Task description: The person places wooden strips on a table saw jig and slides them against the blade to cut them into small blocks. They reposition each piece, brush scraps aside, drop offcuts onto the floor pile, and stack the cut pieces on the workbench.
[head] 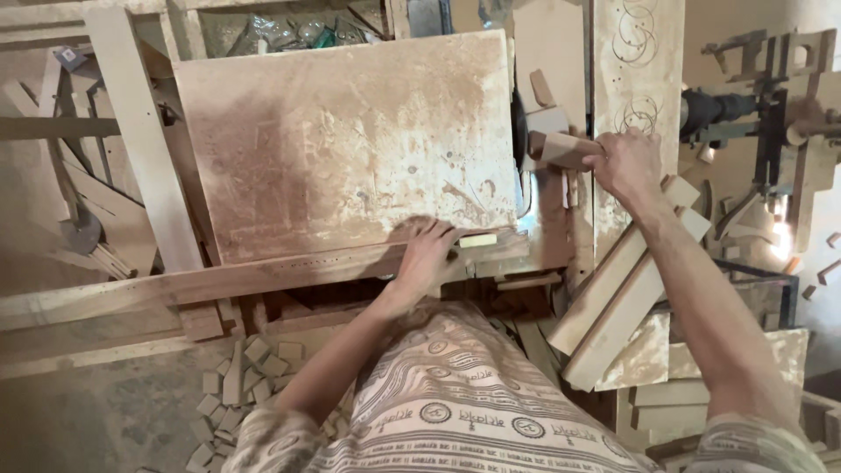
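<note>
Two hands at a dusty saw table [342,149]: left hand [427,256] lies flat, fingers spread, pressing a long wooden strip [263,276] along the table's near edge, beside a small pale block [477,239]. Right hand [626,165] is closed around a wooden block [565,149] just beside the dark saw blade [519,131]. Small offcuts [236,385] litter the floor below.

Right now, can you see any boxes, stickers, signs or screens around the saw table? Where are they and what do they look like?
Crumpled clear plastic wrapping: behind the dusty table's far edge, top middle; shiny, greenish, shapeless.
Small tag or sticker: top left among the wood offcuts; pale, roughly square, too small to make out.
Signs and screens: none in view.
</note>
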